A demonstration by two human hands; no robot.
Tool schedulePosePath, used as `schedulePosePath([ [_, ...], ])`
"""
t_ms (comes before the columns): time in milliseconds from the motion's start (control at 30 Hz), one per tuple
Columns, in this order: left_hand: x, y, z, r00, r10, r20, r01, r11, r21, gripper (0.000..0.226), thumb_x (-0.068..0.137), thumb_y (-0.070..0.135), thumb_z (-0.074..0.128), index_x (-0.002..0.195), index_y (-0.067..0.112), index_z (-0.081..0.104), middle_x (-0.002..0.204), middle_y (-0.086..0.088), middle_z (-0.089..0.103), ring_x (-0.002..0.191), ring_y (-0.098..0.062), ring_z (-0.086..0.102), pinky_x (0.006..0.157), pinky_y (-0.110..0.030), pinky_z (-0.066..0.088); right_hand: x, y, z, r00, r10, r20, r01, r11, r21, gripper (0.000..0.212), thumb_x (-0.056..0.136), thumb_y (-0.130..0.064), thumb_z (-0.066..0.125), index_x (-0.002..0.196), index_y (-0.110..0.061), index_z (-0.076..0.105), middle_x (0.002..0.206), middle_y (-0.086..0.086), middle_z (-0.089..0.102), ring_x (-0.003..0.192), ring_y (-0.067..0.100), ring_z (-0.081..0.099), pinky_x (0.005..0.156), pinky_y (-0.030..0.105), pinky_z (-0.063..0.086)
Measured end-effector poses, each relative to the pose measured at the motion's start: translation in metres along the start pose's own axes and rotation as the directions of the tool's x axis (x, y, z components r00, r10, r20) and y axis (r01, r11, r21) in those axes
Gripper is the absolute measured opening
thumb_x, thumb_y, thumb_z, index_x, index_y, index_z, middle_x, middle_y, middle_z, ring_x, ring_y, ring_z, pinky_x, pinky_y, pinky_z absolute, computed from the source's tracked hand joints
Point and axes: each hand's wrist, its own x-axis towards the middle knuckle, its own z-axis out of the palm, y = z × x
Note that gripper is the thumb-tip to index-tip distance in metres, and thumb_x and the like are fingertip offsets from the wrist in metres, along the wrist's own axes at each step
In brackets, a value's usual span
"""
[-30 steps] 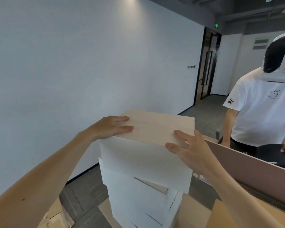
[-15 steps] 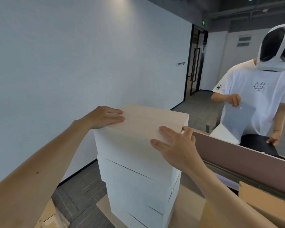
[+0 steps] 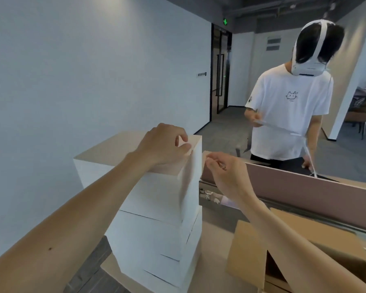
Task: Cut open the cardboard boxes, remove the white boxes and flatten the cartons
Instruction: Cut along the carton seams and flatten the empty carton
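Several white boxes (image 3: 148,246) stand stacked in front of me, slightly askew. My left hand (image 3: 163,142) lies on the top white box (image 3: 156,197), with thumb and fingers pinching its top right edge. My right hand (image 3: 226,176) hovers just right of that corner, fingertips pinched together; whether anything is between them I cannot tell. An open brown cardboard carton (image 3: 247,250) sits at the lower right, partly hidden by my right forearm.
A pink desk partition (image 3: 304,193) runs behind the carton. Beyond it a person in a white T-shirt (image 3: 287,106) stands handling a flat white piece. A plain wall is close on the left, and grey floor shows below the stack.
Both hands left the near edge of the top box. My left hand slid to its top right corner and curled; my right hand moved off the box to beside that corner and pinched.
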Motion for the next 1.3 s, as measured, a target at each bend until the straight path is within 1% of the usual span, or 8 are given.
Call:
schedulePosePath([
  [167,0.019,0.095,0.048,0.98,0.169,0.104,-0.169,0.986,-0.009,0.015,0.091,0.044,0.063,0.089,0.03,0.068,0.071,0.021,0.049,0.077,-0.013,0.056,0.069,-0.028,0.04,-0.008,0.069,-0.052,0.997,0.042,-0.057,-0.048,0.994,-0.097,0.03,0.098,-0.025,0.055,0.079,-0.011,0.074,0.06,0.001,0.066,0.051,0.015,0.055,0.053,0.036,0.047],
  [367,0.028,0.186,0.119,0.947,0.258,0.189,-0.236,0.963,-0.131,0.021,0.089,0.05,0.064,0.089,0.03,0.07,0.074,0.017,0.057,0.074,-0.011,0.061,0.065,-0.029,0.045,-0.03,0.169,-0.131,0.982,0.16,-0.097,-0.176,0.968,-0.18,0.03,0.098,-0.025,0.057,0.076,-0.013,0.072,0.063,-0.001,0.066,0.056,0.014,0.059,0.054,0.026,0.047],
  [500,0.027,0.207,0.195,0.907,0.174,0.384,-0.121,0.98,-0.157,0.021,0.087,0.051,0.065,0.091,0.031,0.07,0.082,0.015,0.061,0.085,-0.016,0.063,0.077,-0.035,0.052,-0.059,0.241,-0.181,0.955,0.283,-0.085,-0.295,0.916,-0.271,0.024,0.098,-0.025,0.059,0.077,-0.019,0.07,0.067,-0.004,0.065,0.061,0.01,0.06,0.055,0.018,0.044],
  [700,0.001,0.203,0.314,0.806,0.029,0.592,0.059,0.99,-0.129,0.026,0.086,0.047,0.067,0.104,0.029,0.067,0.099,0.01,0.066,0.103,-0.019,0.061,0.093,-0.037,0.048,-0.124,0.344,-0.241,0.85,0.514,-0.116,-0.519,0.779,-0.352,0.029,0.096,-0.031,0.056,0.068,-0.03,0.062,0.069,-0.007,0.065,0.071,0.015,0.061,0.066,0.032,0.05],
  [833,-0.013,0.19,0.362,0.741,-0.058,0.669,0.116,0.992,-0.042,0.047,0.087,0.044,0.068,0.128,0.023,0.062,0.132,0.001,0.062,0.124,-0.023,0.055,0.1,-0.035,0.045,-0.159,0.403,-0.273,0.743,0.642,-0.187,-0.664,0.673,-0.326,0.018,0.095,-0.028,0.057,0.095,-0.013,0.068,0.1,0.006,0.066,0.087,0.015,0.054,0.081,0.035,0.045],
  [933,-0.025,0.177,0.386,0.703,-0.142,0.697,0.183,0.983,0.015,0.066,0.086,0.045,0.072,0.143,0.02,0.05,0.149,-0.002,0.049,0.136,-0.023,0.044,0.108,-0.035,0.039,-0.179,0.435,-0.292,0.619,0.748,-0.24,-0.766,0.508,-0.394,0.042,0.095,-0.038,0.052,0.131,-0.019,0.046,0.136,0.014,0.042,0.123,0.034,0.039,0.103,0.052,0.034],
  [1133,-0.042,0.144,0.415,0.648,-0.268,0.713,0.313,0.947,0.072,0.095,0.079,0.06,0.073,0.155,0.023,0.029,0.157,-0.009,0.036,0.143,-0.029,0.036,0.109,-0.039,0.037,-0.199,0.466,-0.305,0.425,0.868,-0.257,-0.875,0.322,-0.361,0.077,0.085,-0.052,0.061,0.146,-0.03,0.02,0.145,0.016,0.027,0.136,0.043,0.024,0.108,0.06,0.029],
  [1300,-0.048,0.119,0.434,0.582,-0.375,0.721,0.493,0.868,0.053,0.117,0.073,0.064,0.077,0.159,0.024,0.01,0.152,-0.012,0.043,0.136,-0.034,0.045,0.105,-0.041,0.041,-0.208,0.471,-0.308,0.404,0.899,-0.17,-0.893,0.347,-0.288,0.085,0.087,-0.05,0.061,0.151,-0.019,0.014,0.146,0.014,0.042,0.127,0.04,0.045,0.101,0.054,0.039],
])
